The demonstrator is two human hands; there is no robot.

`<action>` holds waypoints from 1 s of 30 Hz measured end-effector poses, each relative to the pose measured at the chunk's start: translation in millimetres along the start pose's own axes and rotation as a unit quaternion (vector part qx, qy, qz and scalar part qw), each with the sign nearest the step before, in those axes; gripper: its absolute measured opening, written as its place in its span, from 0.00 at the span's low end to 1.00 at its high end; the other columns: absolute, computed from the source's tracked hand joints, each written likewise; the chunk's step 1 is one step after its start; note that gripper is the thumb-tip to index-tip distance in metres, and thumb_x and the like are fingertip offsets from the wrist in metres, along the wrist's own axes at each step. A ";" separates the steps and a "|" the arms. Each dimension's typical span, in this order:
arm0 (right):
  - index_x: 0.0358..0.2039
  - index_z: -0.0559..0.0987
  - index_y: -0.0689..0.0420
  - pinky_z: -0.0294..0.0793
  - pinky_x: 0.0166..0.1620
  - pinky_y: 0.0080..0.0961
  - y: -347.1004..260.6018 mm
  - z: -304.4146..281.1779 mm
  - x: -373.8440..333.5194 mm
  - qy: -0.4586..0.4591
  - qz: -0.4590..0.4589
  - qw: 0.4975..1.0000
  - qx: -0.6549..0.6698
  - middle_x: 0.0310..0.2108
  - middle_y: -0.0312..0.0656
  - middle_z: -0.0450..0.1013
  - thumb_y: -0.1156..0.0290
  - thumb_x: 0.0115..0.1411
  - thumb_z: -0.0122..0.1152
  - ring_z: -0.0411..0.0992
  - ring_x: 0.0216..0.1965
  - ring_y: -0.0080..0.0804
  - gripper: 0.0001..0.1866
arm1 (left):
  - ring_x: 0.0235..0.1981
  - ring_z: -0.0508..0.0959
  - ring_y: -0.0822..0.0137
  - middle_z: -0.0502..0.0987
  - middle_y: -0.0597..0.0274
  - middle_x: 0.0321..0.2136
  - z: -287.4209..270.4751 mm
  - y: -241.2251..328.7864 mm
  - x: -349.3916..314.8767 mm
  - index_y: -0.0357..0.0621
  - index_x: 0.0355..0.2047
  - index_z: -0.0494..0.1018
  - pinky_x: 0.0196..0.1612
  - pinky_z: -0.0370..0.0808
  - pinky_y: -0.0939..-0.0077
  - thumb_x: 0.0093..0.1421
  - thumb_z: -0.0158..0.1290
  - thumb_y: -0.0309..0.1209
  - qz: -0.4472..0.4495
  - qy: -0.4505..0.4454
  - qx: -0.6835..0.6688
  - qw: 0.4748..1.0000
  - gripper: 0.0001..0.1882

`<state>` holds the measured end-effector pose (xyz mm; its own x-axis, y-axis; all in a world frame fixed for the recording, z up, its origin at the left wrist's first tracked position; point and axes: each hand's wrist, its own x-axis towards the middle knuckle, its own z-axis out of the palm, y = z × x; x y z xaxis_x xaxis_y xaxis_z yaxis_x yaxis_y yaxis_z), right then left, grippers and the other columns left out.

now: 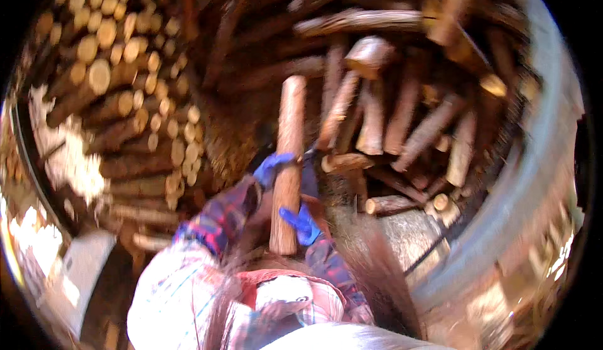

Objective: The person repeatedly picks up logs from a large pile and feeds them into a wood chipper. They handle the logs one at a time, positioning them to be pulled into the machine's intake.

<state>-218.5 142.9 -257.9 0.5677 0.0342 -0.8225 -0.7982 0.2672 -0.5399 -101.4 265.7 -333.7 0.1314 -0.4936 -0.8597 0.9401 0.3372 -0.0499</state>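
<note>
A thick, straight log (289,124) with reddish-brown bark stands nearly lengthwise in front of my body, its lower end close to my chest. My left hand (272,168), in a blue glove, wraps around its middle from the left side. Lower down, my right hand (303,224), gloved in blue too, grips it from the right, with the thumb lying across the bark. Patterned dark sleeves cover both forearms. Parts of the fingers are hidden behind the log, and the picture is somewhat blurred by motion.
On the left rises a stack of cut logs (99,76), round ends outward. Loose logs (402,117) lie in a jumbled heap ahead and to the right. A pale block (408,240) sits at the right, beside a curved blue-grey edge (502,205). Strands of hair hang into view.
</note>
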 end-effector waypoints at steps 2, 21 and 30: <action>0.62 0.54 0.59 0.65 0.54 0.29 -51.3 -4.9 -30.1 -0.030 -0.003 0.993 0.117 0.56 0.42 0.59 0.70 0.55 0.63 0.57 0.56 0.30 0.38 | 0.38 0.76 0.60 0.76 0.55 0.36 14.7 -17.9 -8.4 0.41 0.44 0.72 0.45 0.75 0.62 0.47 0.61 0.40 0.049 -0.062 -0.017 0.997 0.25; 0.58 0.61 0.63 0.73 0.49 0.29 -740.1 -349.9 -64.0 0.216 -0.593 0.743 -0.222 0.45 0.45 0.71 0.66 0.44 0.75 0.72 0.42 0.35 0.43 | 0.50 0.73 0.61 0.74 0.47 0.46 283.2 79.7 -123.9 0.37 0.54 0.65 0.54 0.67 0.71 0.54 0.58 0.44 0.412 0.104 0.605 0.673 0.33; 0.57 0.64 0.62 0.67 0.53 0.35 -702.5 -464.9 64.8 0.366 -0.369 0.608 -0.601 0.49 0.54 0.69 0.50 0.38 0.73 0.67 0.51 0.43 0.49 | 0.47 0.73 0.63 0.75 0.55 0.46 -21.7 -13.3 -132.4 0.34 0.50 0.69 0.50 0.71 0.69 0.59 0.53 0.41 0.228 0.226 0.177 0.930 0.25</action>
<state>285.4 -490.3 -15.1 0.9696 -0.2231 0.1003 -0.2015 -0.9609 -0.1901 -138.1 344.0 -230.3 0.4721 0.0514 -0.8800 0.8738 0.1045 0.4749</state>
